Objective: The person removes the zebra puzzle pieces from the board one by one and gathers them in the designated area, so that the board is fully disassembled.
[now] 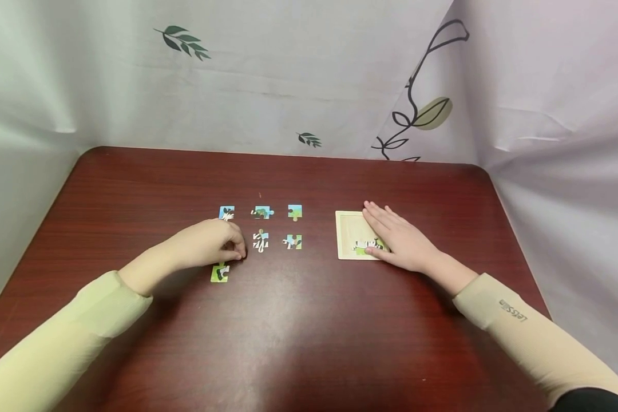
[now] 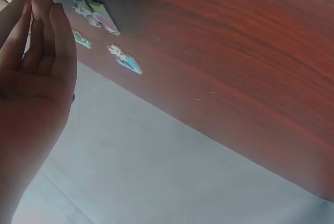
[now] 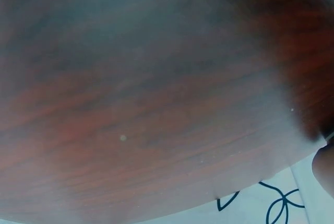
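My left hand [image 1: 208,243] hovers over the left column of jigsaw pieces, fingers bent and fingertips drawn together near the thumb. Whether a piece is between them is hidden. Just above it lies a blue jigsaw piece [image 1: 226,212], and below it a green one [image 1: 219,273]. In the left wrist view, a piece [image 2: 96,15] lies beside the fingers. My right hand [image 1: 399,237] rests with straight fingers across the right side of a square wooden puzzle tray [image 1: 345,229]. Part of a zebra picture [image 1: 361,247] sits in the tray's lower part, partly covered by the thumb.
More jigsaw pieces stand in rows between the hands: one with dark green [image 1: 262,212], a blue-green one [image 1: 295,212], a striped one [image 1: 260,241] and another [image 1: 292,241]. They lie on a dark red wooden table [image 1: 309,320], with a pale curtain [image 1: 268,86] behind.
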A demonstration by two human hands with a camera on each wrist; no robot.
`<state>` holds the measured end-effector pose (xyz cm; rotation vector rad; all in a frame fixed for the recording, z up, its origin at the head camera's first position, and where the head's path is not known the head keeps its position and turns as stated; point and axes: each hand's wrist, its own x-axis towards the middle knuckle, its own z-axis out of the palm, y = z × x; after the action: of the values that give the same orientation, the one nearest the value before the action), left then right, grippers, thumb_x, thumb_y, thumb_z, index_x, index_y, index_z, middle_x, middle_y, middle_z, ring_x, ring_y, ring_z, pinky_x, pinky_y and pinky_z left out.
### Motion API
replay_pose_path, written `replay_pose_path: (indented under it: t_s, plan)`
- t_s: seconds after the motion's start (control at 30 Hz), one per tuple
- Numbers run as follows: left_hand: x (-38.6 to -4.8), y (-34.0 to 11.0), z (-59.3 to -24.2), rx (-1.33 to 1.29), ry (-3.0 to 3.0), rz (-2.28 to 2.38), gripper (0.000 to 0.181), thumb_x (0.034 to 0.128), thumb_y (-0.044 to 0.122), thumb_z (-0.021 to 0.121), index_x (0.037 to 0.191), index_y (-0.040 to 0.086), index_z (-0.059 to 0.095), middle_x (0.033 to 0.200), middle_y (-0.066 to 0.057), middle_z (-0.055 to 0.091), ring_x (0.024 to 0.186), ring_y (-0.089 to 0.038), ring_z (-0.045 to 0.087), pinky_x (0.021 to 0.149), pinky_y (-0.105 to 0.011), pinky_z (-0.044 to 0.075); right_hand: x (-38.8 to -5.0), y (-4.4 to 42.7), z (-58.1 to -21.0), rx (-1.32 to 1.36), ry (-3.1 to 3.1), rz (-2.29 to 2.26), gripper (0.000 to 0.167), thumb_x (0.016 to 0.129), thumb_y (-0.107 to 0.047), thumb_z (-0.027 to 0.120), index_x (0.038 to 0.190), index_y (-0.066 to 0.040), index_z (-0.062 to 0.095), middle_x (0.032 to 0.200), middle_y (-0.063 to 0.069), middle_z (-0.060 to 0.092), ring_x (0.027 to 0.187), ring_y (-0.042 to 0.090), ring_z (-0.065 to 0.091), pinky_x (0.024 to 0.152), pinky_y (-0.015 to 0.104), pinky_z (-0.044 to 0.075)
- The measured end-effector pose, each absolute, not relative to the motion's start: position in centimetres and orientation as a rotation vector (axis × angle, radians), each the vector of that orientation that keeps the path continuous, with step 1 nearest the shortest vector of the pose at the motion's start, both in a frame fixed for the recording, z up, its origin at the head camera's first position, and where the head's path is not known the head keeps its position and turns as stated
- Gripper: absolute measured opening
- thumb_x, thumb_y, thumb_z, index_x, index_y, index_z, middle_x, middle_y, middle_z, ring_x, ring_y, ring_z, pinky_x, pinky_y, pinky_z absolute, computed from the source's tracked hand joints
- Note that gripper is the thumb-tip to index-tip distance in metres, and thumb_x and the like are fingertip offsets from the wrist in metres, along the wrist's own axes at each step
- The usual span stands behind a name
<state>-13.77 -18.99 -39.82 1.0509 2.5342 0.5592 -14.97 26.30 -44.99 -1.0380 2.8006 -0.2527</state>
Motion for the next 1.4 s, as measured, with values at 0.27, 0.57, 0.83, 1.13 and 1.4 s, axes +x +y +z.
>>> replay_pose_path:
  t_s: [0.27,0.57,0.83,1.13,1.4]
  plan:
    - [-15.3,-16.1,-39.1,1.081,2.557,0.495,0.011,0.0952,0.012,0.077,0.086,0.018,0.079,0.085,0.009,0.073,0.081,-0.008,0.062,0.077,-0.032,0.055,-14.9,26.2,-44.5,-1.025,2.789,-0.299,0.087,0.102,-0.044,0.064,0.167,-0.001,0.025,0.178,0.015,0.019,0.166,0.033,0.020,0.135,0.053,0.017]
    - [-17.0,-11.2,-38.0,1.184,2.520,0.517,0.010,0.0969,0.010,0.074,0.090,0.014,0.080,0.091,0.003,0.075,0.077,-0.009,0.060,0.076,-0.030,0.054,-14.8,26.3,-44.5,-1.066,2.782,-0.317,0.086,0.102,-0.042,0.065,0.167,-0.001,0.026,0.177,0.016,0.020,0.165,0.033,0.021,0.135,0.051,0.017]
    - [-18.1,-7.1,-38.2,1.223,2.487,0.572,0.013,0.0972,0.008,0.070,0.096,0.013,0.082,0.095,0.002,0.076,0.081,-0.011,0.063,0.078,-0.028,0.054,-14.6,26.5,-44.1,-1.089,2.799,-0.335,0.086,0.101,-0.041,0.067,0.166,-0.001,0.027,0.176,0.018,0.022,0.164,0.034,0.023,0.135,0.050,0.017]
    - [-18.6,-2.2,-38.7,1.257,2.470,0.500,0.009,0.0955,0.010,0.072,0.097,0.013,0.080,0.092,0.000,0.075,0.086,-0.014,0.065,0.082,-0.029,0.055,-14.2,27.0,-44.4,-1.087,2.802,-0.343,0.087,0.101,-0.042,0.067,0.168,-0.004,0.026,0.177,0.015,0.022,0.164,0.033,0.024,0.135,0.050,0.018]
    - [-19.0,0.9,-39.6,1.276,2.439,0.534,0.010,0.0964,0.009,0.072,0.100,0.012,0.080,0.095,-0.001,0.076,0.088,-0.013,0.065,0.085,-0.027,0.054,-13.9,27.4,-44.7,-1.108,2.806,-0.344,0.087,0.101,-0.041,0.068,0.168,-0.005,0.026,0.177,0.015,0.023,0.164,0.033,0.024,0.135,0.051,0.018]
